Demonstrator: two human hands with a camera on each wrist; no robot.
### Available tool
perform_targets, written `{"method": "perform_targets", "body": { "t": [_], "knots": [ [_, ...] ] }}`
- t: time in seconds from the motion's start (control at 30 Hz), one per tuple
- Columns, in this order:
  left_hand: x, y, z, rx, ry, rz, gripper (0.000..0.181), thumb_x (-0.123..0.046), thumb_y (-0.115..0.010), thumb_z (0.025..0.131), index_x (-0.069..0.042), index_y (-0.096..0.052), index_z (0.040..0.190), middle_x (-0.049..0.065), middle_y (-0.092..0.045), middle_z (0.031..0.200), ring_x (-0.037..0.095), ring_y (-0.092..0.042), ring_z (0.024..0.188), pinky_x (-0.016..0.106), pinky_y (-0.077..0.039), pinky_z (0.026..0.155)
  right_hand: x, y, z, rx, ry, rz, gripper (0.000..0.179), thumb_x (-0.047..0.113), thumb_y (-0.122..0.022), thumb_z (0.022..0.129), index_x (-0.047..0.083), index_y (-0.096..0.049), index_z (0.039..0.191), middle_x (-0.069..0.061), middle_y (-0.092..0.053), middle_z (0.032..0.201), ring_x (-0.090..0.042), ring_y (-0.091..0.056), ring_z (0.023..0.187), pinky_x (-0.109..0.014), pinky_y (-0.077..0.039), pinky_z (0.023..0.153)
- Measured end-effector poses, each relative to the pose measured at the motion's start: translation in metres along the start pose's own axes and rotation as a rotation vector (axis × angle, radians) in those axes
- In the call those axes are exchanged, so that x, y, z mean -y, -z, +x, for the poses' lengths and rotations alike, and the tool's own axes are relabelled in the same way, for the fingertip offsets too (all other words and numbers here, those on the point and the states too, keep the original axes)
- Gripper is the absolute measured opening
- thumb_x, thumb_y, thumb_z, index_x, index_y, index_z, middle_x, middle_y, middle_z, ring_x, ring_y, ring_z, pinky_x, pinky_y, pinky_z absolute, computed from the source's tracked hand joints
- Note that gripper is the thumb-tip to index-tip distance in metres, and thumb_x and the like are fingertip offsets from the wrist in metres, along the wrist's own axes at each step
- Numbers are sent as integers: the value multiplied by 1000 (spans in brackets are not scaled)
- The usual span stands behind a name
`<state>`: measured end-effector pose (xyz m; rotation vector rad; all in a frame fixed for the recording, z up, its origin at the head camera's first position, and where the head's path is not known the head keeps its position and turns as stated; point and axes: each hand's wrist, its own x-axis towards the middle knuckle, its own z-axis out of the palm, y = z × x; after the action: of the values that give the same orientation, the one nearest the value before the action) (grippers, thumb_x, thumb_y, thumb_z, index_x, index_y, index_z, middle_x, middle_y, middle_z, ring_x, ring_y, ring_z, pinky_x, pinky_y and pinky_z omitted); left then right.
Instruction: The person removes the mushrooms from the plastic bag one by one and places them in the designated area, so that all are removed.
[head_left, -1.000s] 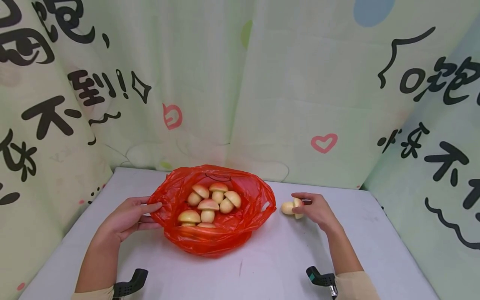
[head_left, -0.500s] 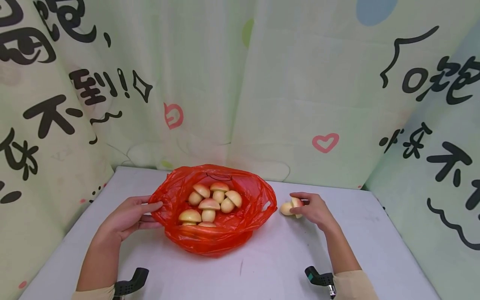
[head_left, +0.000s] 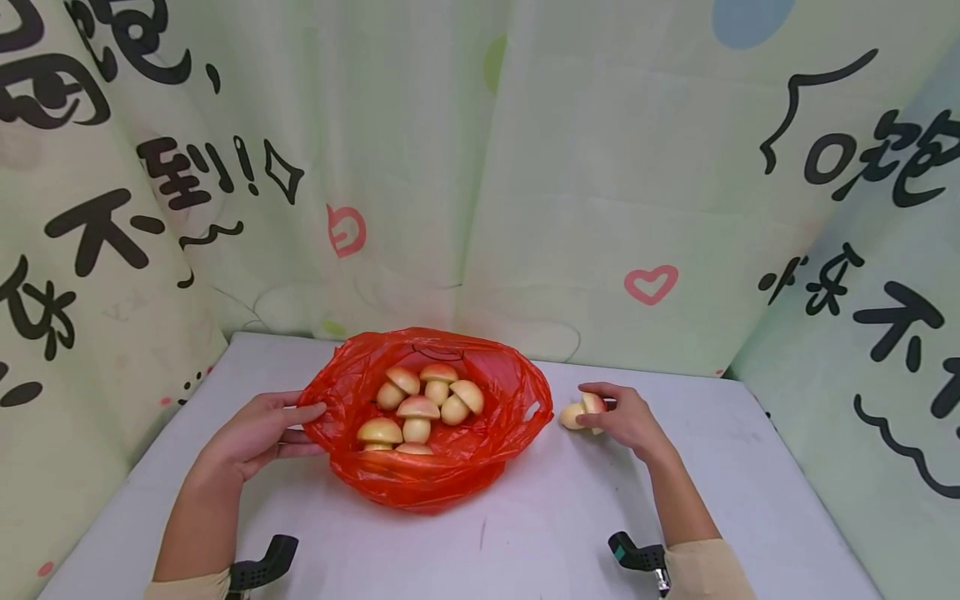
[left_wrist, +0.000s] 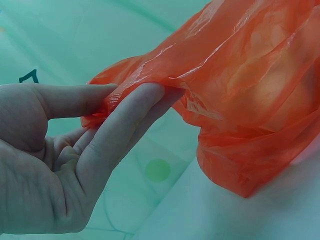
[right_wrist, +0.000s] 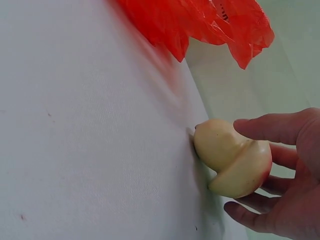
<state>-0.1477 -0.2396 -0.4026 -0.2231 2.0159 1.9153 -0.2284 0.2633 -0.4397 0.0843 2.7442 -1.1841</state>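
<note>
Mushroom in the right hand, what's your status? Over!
Left hand pinching red bag. Right hand around mushroom, outside the bag. Bag open; only its side seems in the way.

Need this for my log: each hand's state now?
Left hand: pinching the crinkled red plastic bag.
Right hand: holding one cream-and-red mushroom-shaped piece.

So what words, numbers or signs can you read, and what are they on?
"不": curtain, left and right sides, tilted.
"到!": curtain, left side.
Other curtain characters: too stylised or cut off to read surely.
Red bag: dark print too small to read.
No readable numbers.
</note>
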Motion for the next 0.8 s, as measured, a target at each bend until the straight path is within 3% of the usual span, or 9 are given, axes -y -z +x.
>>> {"method": "perform_targets", "body": {
  "t": [0.37, 0.8],
  "knots": [
    [-2, 0, 0, 6, 1, -7, 63, -27, -64, 105, 9, -41, 151, 6, -78, 108, 26, -80, 90, 38, -65, 82, 3, 1, -2, 10, 3, 16, 60, 22, -80, 91, 8, -58, 146, -25, -56, 142, -40, -55, 122, -39, -63, 90],
    [0, 1, 0, 2, -1, -2, 62, -27, -64, 105, 9, -42, 150, 6, -77, 107, 26, -80, 90, 37, -65, 81, 6, 3, -4, 19, 19, 22, 64, 26, -78, 94, 9, -53, 150, -24, -47, 155, -47, -47, 140, -53, -57, 104]
  ]
}}
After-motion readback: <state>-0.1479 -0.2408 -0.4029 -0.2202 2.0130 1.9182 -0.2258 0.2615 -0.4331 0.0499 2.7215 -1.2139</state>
